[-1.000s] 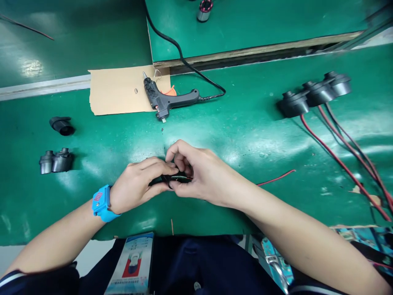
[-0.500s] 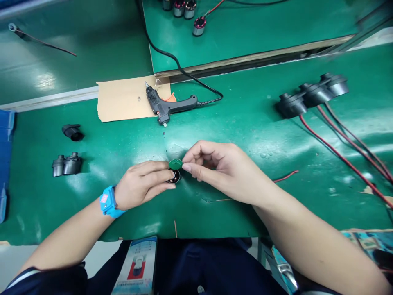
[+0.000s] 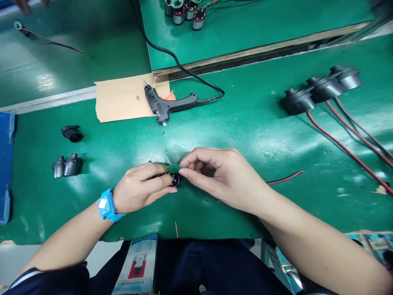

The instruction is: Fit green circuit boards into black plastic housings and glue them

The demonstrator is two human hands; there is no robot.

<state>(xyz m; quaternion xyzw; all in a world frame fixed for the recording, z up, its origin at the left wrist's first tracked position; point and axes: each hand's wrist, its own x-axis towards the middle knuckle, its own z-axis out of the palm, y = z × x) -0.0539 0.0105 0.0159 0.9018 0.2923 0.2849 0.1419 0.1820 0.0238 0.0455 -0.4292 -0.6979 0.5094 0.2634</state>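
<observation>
My left hand (image 3: 144,184), with a blue band on its wrist, is closed around a small round motor (image 3: 173,179) whose open end shows copper-coloured windings. At the motor's upper rim a small green circuit board (image 3: 173,168) stands tilted. Thumb and forefinger of my right hand (image 3: 211,172) pinch the board's right edge. Fingers hide much of the motor's body. A red wire (image 3: 286,178) emerges from behind my right forearm.
A black glue gun (image 3: 167,104) lies on cardboard (image 3: 119,100) behind my hands. Black plastic housings (image 3: 73,165) stand at left; more housings (image 3: 325,88) with red wires lie at right. Several motors (image 3: 199,19) stand on the raised shelf. A blue bin (image 3: 6,168) borders the left side.
The view has shifted slightly, showing more of the motors on the shelf. Both hands keep their grip, and the board stays at the motor's rim. Fingers appear at the top left.
</observation>
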